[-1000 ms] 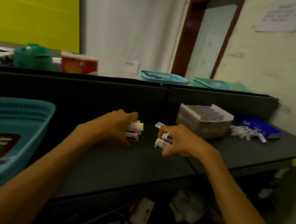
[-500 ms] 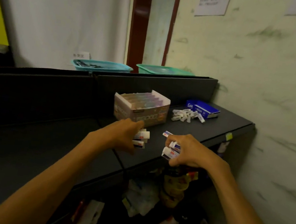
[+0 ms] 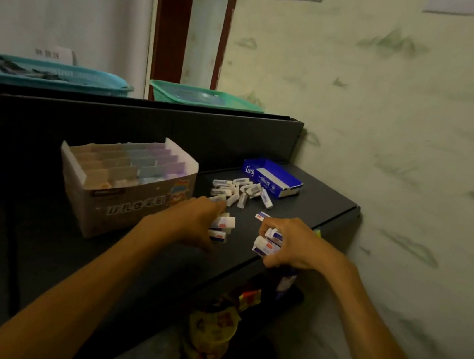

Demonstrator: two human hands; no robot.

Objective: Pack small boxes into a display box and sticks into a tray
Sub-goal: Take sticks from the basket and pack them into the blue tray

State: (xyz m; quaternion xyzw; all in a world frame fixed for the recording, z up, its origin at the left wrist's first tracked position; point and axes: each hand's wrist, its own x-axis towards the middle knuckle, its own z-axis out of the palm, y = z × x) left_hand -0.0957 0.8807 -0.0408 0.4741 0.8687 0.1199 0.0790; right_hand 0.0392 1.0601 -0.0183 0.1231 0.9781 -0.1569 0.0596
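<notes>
My left hand [image 3: 195, 224] is closed around several small white sticks [image 3: 222, 227] with red and blue labels, held just above the dark shelf [image 3: 312, 203]. My right hand [image 3: 291, 242] grips another bunch of the same sticks [image 3: 268, 241]. Behind my hands lies a loose pile of sticks [image 3: 237, 190]. A blue tray [image 3: 273, 177] stands at the back right, next to that pile. A cardboard display box [image 3: 127, 184] filled with rows of pastel small boxes sits to the left of my left hand.
The shelf ends at the wall on the right, with a black back panel [image 3: 145, 122] behind. A blue basket [image 3: 51, 77] and a green basket [image 3: 205, 97] stand beyond the panel. Packets [image 3: 213, 329] fill the lower shelf.
The view has swung right and closer: the display box, stick pile and blue tray now sit nearer. Both hands have kept their bunches of sticks and moved toward the pile.
</notes>
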